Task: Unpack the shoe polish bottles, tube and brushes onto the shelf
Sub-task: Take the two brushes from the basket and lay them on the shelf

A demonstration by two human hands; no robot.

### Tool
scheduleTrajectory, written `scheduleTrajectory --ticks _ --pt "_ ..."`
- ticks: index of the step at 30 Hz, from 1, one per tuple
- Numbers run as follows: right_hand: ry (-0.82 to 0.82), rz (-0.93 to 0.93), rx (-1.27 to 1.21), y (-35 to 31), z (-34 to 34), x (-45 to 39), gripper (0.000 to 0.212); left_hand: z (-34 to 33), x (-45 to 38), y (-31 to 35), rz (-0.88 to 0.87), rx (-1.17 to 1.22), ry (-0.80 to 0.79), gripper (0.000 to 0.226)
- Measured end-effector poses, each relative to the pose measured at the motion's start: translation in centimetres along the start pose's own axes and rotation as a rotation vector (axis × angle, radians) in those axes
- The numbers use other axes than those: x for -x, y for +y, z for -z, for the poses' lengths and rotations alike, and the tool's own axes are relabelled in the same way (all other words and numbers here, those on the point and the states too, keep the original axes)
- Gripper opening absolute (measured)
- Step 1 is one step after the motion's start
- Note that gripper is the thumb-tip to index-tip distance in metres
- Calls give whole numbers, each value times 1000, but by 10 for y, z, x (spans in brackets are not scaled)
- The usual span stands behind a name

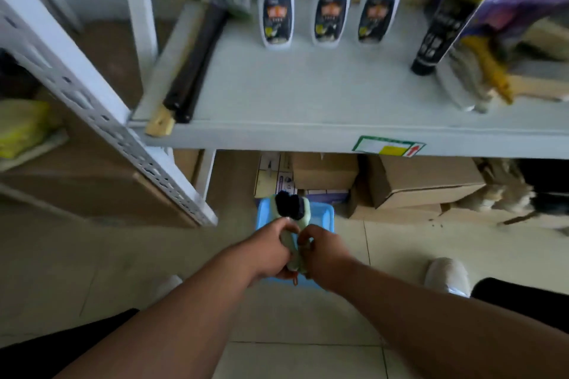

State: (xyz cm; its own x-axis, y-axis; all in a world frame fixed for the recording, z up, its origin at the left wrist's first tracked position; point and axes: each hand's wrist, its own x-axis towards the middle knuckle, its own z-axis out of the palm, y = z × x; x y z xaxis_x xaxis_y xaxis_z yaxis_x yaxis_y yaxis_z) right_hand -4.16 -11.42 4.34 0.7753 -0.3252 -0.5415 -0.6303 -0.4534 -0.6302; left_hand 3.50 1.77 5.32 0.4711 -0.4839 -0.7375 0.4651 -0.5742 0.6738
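Observation:
Both hands hold pale green shoe brushes (291, 209) with black bristles, above a blue basket (323, 213) on the floor. My left hand (274, 251) grips the handles from the left and my right hand (320, 252) from the right. On the grey shelf (308, 95) three white shoe polish bottles (331, 9) with black caps stand upright in a row. A black polish tube (440, 37) with a gold end lies to their right.
A dark long-handled brush (191, 71) lies along the shelf's left edge, and pale wooden brushes (492, 80) are piled at its right. Cardboard boxes (421, 181) sit under the shelf. A perforated white upright (123, 132) stands at left. A white shoe (446, 275) rests on the tiled floor.

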Motion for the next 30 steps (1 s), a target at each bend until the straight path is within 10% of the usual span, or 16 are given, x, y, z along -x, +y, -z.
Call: scheduleTrajectory --ticks 16,30 --pt "104 455 -271 -97 108 155 18 19 198 99 -422 -70 8 54" --pt "268 419 -398 -139 214 77 10 36 144 195 -700 -223 430 42"
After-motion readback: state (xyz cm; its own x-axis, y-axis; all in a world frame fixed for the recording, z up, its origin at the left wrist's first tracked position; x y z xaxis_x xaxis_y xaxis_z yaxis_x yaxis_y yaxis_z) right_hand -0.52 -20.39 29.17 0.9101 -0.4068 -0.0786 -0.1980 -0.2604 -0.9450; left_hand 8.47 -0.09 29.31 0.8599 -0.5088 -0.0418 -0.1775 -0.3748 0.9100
